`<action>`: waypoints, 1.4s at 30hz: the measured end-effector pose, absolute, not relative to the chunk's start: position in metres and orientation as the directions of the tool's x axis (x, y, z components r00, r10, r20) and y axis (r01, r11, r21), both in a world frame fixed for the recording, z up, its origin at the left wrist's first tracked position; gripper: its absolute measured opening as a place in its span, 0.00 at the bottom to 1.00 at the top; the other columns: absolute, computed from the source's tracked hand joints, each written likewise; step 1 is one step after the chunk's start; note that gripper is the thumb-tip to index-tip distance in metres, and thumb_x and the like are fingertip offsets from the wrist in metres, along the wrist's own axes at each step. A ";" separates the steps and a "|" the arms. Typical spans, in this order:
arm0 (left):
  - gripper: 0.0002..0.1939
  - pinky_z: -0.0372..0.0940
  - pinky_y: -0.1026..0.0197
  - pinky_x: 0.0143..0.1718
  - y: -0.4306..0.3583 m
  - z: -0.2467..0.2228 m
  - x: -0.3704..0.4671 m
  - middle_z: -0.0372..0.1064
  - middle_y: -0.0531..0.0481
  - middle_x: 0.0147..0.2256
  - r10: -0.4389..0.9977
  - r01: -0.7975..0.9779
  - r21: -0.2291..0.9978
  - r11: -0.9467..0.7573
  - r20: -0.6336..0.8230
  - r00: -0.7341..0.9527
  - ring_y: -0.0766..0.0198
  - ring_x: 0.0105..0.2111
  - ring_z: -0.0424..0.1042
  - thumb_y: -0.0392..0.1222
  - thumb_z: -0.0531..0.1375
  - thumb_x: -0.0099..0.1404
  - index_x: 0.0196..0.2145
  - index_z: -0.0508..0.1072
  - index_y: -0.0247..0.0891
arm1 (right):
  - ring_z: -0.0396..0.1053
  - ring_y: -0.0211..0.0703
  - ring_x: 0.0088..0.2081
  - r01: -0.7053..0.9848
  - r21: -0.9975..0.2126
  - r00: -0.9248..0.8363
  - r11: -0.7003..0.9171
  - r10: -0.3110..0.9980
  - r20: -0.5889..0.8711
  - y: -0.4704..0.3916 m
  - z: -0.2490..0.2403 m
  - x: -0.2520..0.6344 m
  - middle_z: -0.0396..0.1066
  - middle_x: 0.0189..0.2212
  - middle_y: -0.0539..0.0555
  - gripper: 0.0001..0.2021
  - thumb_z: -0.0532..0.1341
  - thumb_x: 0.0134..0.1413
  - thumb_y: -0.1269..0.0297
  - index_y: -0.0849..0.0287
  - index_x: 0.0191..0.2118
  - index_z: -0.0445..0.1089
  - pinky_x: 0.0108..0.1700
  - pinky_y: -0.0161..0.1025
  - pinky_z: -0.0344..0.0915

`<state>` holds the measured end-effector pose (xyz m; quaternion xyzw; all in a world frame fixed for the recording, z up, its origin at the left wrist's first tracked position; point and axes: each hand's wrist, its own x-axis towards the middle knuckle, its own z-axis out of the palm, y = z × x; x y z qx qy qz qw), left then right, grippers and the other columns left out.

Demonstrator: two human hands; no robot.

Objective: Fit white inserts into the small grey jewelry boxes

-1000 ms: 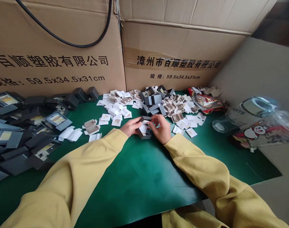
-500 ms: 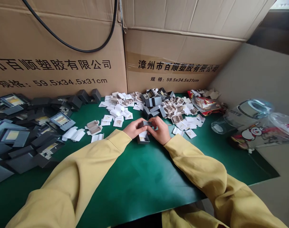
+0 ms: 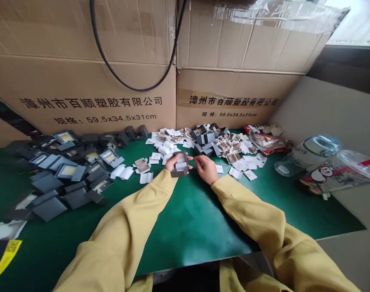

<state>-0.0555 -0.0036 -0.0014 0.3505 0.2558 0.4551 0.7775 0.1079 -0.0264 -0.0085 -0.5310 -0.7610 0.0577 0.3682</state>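
Observation:
My left hand (image 3: 171,163) is wrapped around a small dark grey jewelry box (image 3: 179,173), held above the green table. The box's lid stands up, showing a pale lining and a white insert. Just right of it, my right hand (image 3: 207,170) has thumb and fingertips pinched together, apart from the box; whatever they may hold is too small to make out. Behind both hands lie white folded card inserts (image 3: 166,148) and a pile of dark grey boxes (image 3: 207,138).
Many open grey boxes (image 3: 69,170) are heaped at the left of the green table (image 3: 185,227). Loose card pieces (image 3: 244,162), a red snack bag (image 3: 265,142), a clear jar (image 3: 306,154) and a plastic cup (image 3: 340,172) stand or lie right. Large cartons (image 3: 112,81) line the back.
My right hand has come off the box and moved slightly right. The box now sits in my left hand alone, its lid raised. The view has shifted left and up.

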 end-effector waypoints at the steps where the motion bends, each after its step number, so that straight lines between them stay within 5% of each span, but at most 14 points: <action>1: 0.18 0.65 0.60 0.18 -0.004 0.001 -0.061 0.72 0.40 0.35 0.896 -0.570 0.747 0.342 -0.075 0.438 0.58 0.23 0.72 0.46 0.49 0.61 0.44 0.65 0.32 | 0.64 0.40 0.33 0.796 -0.457 -0.166 0.397 0.869 0.466 -0.022 -0.004 0.097 0.66 0.30 0.53 0.11 0.47 0.58 0.65 0.58 0.35 0.67 0.33 0.35 0.61; 6: 0.20 0.61 0.64 0.17 -0.017 0.010 -0.092 0.72 0.45 0.33 0.934 -0.747 0.583 0.320 -0.060 0.353 0.64 0.22 0.70 0.47 0.42 0.65 0.45 0.66 0.36 | 0.60 0.46 0.42 0.888 -0.272 -0.260 0.371 0.892 0.370 0.008 0.020 0.029 0.64 0.40 0.57 0.09 0.50 0.56 0.63 0.56 0.41 0.63 0.33 0.37 0.62; 12: 0.20 0.59 0.62 0.22 -0.045 0.006 -0.112 0.71 0.45 0.32 0.888 -0.730 0.515 0.448 -0.159 0.432 0.66 0.21 0.67 0.47 0.42 0.65 0.40 0.69 0.35 | 0.60 0.50 0.41 0.906 -0.170 -0.302 0.387 0.875 0.379 0.032 0.013 -0.012 0.65 0.37 0.62 0.06 0.55 0.53 0.65 0.59 0.37 0.65 0.33 0.40 0.62; 21: 0.19 0.65 0.57 0.33 -0.035 0.003 -0.109 0.72 0.42 0.35 0.861 -0.733 0.458 0.502 -0.191 0.471 0.57 0.36 0.72 0.47 0.44 0.65 0.37 0.69 0.33 | 0.63 0.39 0.31 0.655 -0.495 -0.144 0.570 0.738 0.659 0.012 -0.004 0.050 0.68 0.36 0.55 0.11 0.54 0.53 0.64 0.59 0.42 0.66 0.36 0.38 0.64; 27: 0.18 0.66 0.53 0.33 -0.018 0.001 -0.113 0.71 0.40 0.39 0.780 -0.599 0.517 0.612 -0.268 0.566 0.53 0.37 0.72 0.48 0.47 0.63 0.42 0.68 0.36 | 0.66 0.38 0.33 0.529 -0.635 -0.140 0.562 0.796 0.588 -0.041 -0.021 0.114 0.67 0.41 0.55 0.12 0.54 0.53 0.63 0.57 0.43 0.66 0.35 0.38 0.67; 34: 0.21 0.66 0.44 0.39 -0.013 -0.001 -0.112 0.70 0.42 0.42 0.736 -0.477 0.622 0.621 -0.253 0.629 0.51 0.43 0.70 0.46 0.49 0.63 0.53 0.61 0.40 | 0.65 0.43 0.46 0.424 -0.630 -0.353 0.651 0.759 0.547 -0.041 -0.013 0.117 0.64 0.47 0.58 0.11 0.54 0.52 0.67 0.57 0.42 0.67 0.41 0.41 0.68; 42: 0.17 0.59 0.37 0.46 -0.004 -0.002 -0.110 0.71 0.41 0.40 0.710 -0.408 0.644 0.647 -0.314 0.630 0.53 0.42 0.69 0.42 0.48 0.64 0.44 0.69 0.31 | 0.66 0.43 0.46 0.392 -0.618 -0.431 0.681 0.730 0.530 -0.029 -0.015 0.117 0.65 0.46 0.58 0.14 0.54 0.48 0.73 0.58 0.42 0.67 0.41 0.41 0.69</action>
